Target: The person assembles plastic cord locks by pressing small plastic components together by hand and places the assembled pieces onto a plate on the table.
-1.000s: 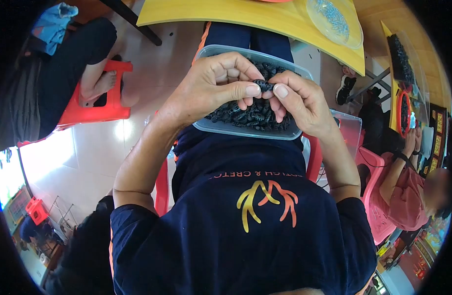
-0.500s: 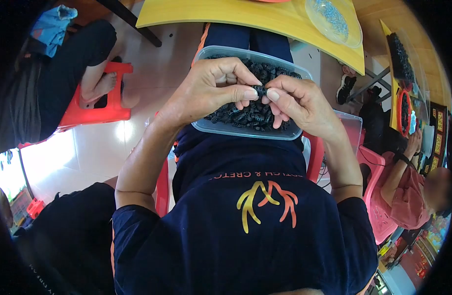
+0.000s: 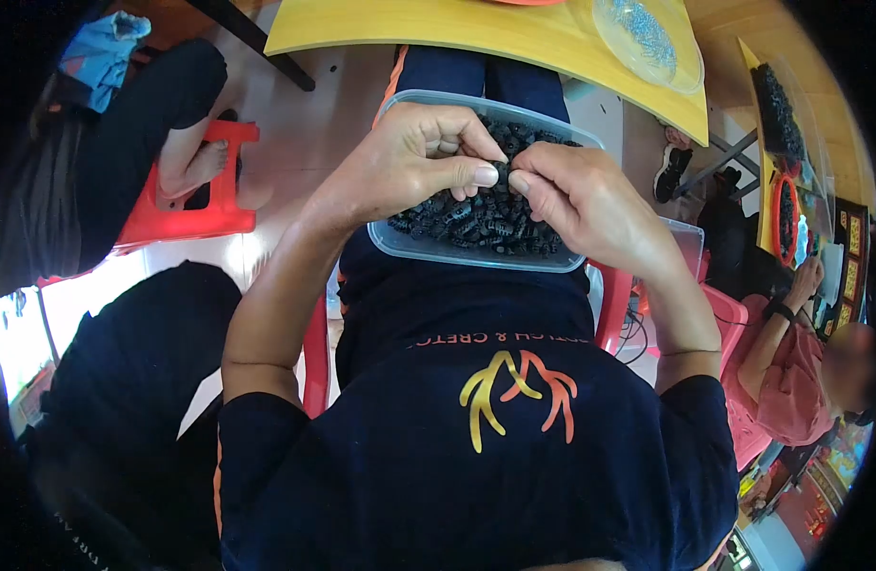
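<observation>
Over a clear plastic tub (image 3: 476, 261) on my lap, my two hands meet. Between the thumb and index finger of my left hand (image 3: 421, 164) is a small black plastic part (image 3: 503, 173), mostly covered by the fingertips. My right hand (image 3: 583, 197) pinches the same part from the other side, its other fingers curled under. Many similar ribbed black parts (image 3: 467, 226) fill the tub below.
A yellow table (image 3: 381, 27) stands ahead, bearing a clear round dish (image 3: 647, 48) of small bluish pieces. To the right is a red-rimmed basket (image 3: 786, 221) near a co-worker's arm (image 3: 781, 319). A red stool (image 3: 195, 214) stands left, beside a seated person.
My right hand has rolled over, its lower fingers curling in, while my left stays nearly in place. At lower left a dark-clothed person has shifted; the right co-worker's arm has moved.
</observation>
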Tool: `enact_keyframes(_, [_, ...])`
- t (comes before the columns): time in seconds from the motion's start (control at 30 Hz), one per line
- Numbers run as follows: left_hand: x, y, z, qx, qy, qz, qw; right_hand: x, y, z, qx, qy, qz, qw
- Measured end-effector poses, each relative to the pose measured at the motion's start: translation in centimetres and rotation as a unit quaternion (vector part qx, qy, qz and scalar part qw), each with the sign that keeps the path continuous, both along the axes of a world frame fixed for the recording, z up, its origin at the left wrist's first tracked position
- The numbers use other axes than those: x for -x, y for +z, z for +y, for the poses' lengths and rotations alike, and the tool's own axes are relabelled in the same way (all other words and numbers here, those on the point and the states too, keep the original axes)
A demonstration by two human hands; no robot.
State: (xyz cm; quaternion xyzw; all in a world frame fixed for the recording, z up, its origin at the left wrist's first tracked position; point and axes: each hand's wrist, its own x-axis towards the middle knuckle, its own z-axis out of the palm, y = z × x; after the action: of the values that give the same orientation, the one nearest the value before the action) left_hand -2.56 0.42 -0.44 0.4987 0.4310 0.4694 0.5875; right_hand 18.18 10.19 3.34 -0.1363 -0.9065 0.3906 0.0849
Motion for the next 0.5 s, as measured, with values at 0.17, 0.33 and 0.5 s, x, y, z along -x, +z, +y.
enact_keyframes(0.17, [-0.2,0.6,-0.1,-0.007,0.011,-0.029,0.999,-0.3,0.4,-0.5,0.184,-0.053,-0.011,0.982])
enact_keyframes(0.33, [-0.7,0.8,-0.2,-0.031,0.029,-0.049,0.998,-0.7,-0.8,-1.1,0.306,-0.100,0.042,0.946])
enact_keyframes(0.5, [-0.7,1.1,0.0,-0.031,0.014,-0.018,0.999,-0.8,0.3,-1.2,0.199,-0.111,0.015,0.974])
